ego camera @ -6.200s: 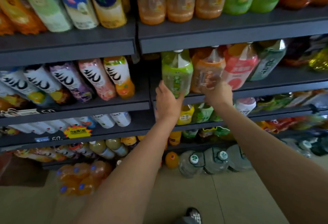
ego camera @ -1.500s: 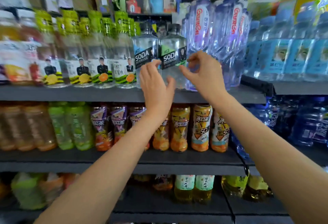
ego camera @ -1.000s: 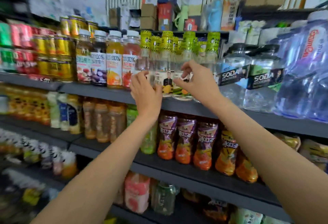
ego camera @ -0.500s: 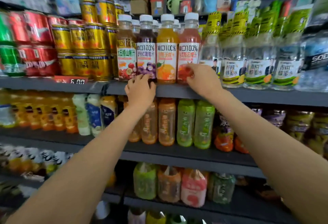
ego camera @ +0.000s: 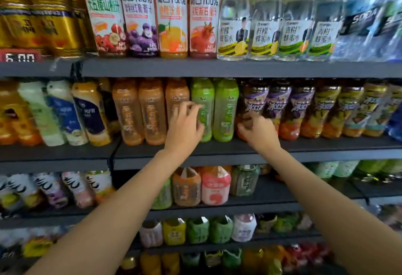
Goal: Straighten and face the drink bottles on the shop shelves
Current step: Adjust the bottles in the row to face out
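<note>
Now we have both hands up at the second shelf (ego camera: 239,157), the dark one just under the row of juice and honey-water bottles. Our left hand (ego camera: 185,128) sits in front of the orange tea bottle (ego camera: 177,100) and the green tea bottle (ego camera: 203,109) beside it on the right, fingers curled loosely with the tips against the green bottle's label; we cannot tell whether it really grips either one. Our right hand (ego camera: 257,130) is further right, fingers bent and closed around the lower part of the purple-label bottle (ego camera: 253,102), the first in a run of dark iced-tea bottles. Between our hands stands a second green bottle (ego camera: 226,109), upright and untouched. To the left of the orange tea stand two more orange bottles (ego camera: 139,111), then a few white and blue-labelled ones leaning a little. On the shelf above, four fruit juice bottles (ego camera: 171,17) stand side by side with labels facing us, gold cans (ego camera: 39,13) to their left above a red price tag (ego camera: 20,55), clear honey-water bottles (ego camera: 272,24) to their right and soda water bottles (ego camera: 365,22) at the far right edge. Below our forearms, lower shelves carry squat orange, pink and green bottles, blurred.
</note>
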`<state>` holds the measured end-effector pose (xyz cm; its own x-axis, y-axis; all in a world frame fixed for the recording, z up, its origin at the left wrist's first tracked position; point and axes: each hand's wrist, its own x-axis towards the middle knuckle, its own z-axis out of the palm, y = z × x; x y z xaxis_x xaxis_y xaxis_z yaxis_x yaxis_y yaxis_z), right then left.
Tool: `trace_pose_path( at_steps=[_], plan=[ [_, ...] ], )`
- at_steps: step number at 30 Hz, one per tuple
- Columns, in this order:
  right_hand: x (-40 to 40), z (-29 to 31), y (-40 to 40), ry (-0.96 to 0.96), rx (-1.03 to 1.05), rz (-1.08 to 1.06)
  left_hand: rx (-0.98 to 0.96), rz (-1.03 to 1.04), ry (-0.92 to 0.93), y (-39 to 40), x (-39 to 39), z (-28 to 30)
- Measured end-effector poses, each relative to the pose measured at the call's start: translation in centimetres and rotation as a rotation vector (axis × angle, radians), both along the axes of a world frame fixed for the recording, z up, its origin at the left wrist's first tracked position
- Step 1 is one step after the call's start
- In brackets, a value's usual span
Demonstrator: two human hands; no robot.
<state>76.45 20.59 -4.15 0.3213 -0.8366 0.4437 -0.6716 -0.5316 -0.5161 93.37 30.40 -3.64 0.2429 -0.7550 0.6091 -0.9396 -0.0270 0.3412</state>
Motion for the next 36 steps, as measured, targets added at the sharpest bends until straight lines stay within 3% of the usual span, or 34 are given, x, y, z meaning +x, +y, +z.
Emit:
trace_pose_path(
  at_steps=[5,9,11,13,15,19,24,30,34,36],
  plan=[
    [-4.2,-1.4,-1.1,-0.017,-0.032,-0.092,-0.034,-0.116,0.114,-1.2,-3.3,-2.2],
    [-9.1,-7.8,0.5,0.024,-0.227,-0.012,0.036,-0.254,0.088,0.0,-7.1,-10.0],
    [-11.0,-12.6,0.0,0.159,-0.019,-0.002,0.202,-0.224,0.038,-0.3,-8.6,-13.9],
    [-11.6,-16.8,-1.9,0.293,0.323,-0.008,0.374,-0.148,0.004,-1.6,-9.7,-16.6],
    [-10.9,-19.4,-4.5,0.298,0.483,0.031,0.450,-0.063,-0.050,-3.5,-10.6,-18.1],
    [-8.1,-21.9,-9.7,0.072,0.553,0.110,0.411,0.150,-0.103,-7.1,-12.6,-20.0],
    [-5.9,-25.0,-13.6,-0.192,0.801,0.280,0.353,0.272,-0.138,-8.4,-13.9,-23.3],
    [-6.2,-25.2,-13.4,-0.062,0.647,0.263,0.255,0.339,0.043,-9.5,-15.3,-24.0],
    [-8.4,-24.0,-13.7,-0.107,0.649,0.293,0.180,0.384,0.074,-11.1,-16.5,-23.7],
    [-10.0,-22.7,-14.4,-0.135,0.456,0.205,0.117,0.397,0.069,-12.5,-16.9,-23.3]
  ],
)
